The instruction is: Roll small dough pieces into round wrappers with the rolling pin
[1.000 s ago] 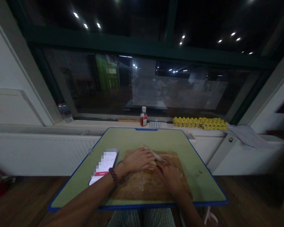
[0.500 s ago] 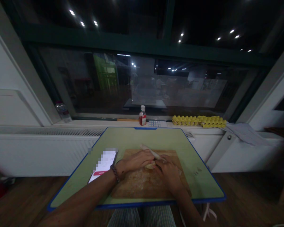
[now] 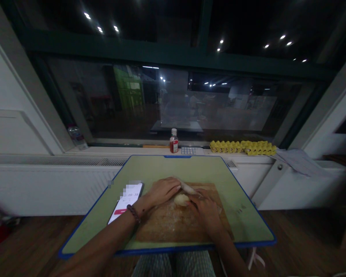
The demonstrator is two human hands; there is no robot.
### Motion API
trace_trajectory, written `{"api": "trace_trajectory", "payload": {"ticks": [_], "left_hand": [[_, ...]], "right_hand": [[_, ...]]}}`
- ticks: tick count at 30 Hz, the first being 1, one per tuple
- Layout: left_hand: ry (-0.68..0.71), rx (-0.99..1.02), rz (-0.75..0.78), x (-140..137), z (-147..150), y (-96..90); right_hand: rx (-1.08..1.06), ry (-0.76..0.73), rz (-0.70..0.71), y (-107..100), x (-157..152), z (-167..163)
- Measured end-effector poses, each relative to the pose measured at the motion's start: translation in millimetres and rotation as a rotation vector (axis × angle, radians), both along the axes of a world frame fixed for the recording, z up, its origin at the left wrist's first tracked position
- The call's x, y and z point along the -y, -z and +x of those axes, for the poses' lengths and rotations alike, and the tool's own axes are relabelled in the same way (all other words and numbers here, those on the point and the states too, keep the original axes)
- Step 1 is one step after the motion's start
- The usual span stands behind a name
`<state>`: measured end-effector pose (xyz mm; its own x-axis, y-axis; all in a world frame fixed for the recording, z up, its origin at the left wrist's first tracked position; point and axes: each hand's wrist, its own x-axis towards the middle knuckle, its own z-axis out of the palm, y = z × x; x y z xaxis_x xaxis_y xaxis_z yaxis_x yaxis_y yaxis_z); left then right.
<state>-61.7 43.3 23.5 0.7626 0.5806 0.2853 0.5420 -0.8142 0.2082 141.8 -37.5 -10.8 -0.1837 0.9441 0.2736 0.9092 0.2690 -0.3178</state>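
A pale rolling pin [image 3: 189, 188] lies slanted across a wooden cutting board [image 3: 173, 227]. My right hand [image 3: 206, 211] is over the lower right part of the pin, fingers curled about it. Its thumb side reaches the edge of a small flattened piece of dough [image 3: 181, 199], which sits just in front of the pin. My left hand [image 3: 164, 190] rests flat at the board's left back, its fingers stretched out and their tips beside the upper left part of the pin. Whether those fingertips touch the pin is hard to see. White flour dusts the board.
A phone [image 3: 129, 198] with a lit screen lies left of the board on the green, blue-edged table [image 3: 150, 167]. On the windowsill behind stand a red-labelled bottle [image 3: 173, 142], yellow egg cartons [image 3: 242, 147] and a clear plastic bottle [image 3: 77, 137].
My left hand has drawn back to the left, off the dough, and its fingers lie flatter. More of the dough shows now. My right hand has hardly moved.
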Motion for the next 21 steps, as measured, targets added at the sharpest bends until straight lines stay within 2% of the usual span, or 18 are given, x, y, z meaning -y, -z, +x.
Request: {"api": "trace_trajectory", "payload": {"ticks": [7,14,17,21], "left_hand": [[0.163,-0.05,-0.021,-3,4,9.2],[0.353,-0.106,-0.176,-5,8,-9.9],[0.358,-0.08,-0.198,-3,10,-7.7],[0.295,-0.042,-0.141,2,13,8.7]], "right_hand": [[-0.012,-0.021,0.006,0,0,0],[0.022,-0.069,-0.004,-3,0,3],[0.041,-0.074,-0.02,-2,-2,4],[0.047,-0.089,-0.03,0,-2,5]]}}
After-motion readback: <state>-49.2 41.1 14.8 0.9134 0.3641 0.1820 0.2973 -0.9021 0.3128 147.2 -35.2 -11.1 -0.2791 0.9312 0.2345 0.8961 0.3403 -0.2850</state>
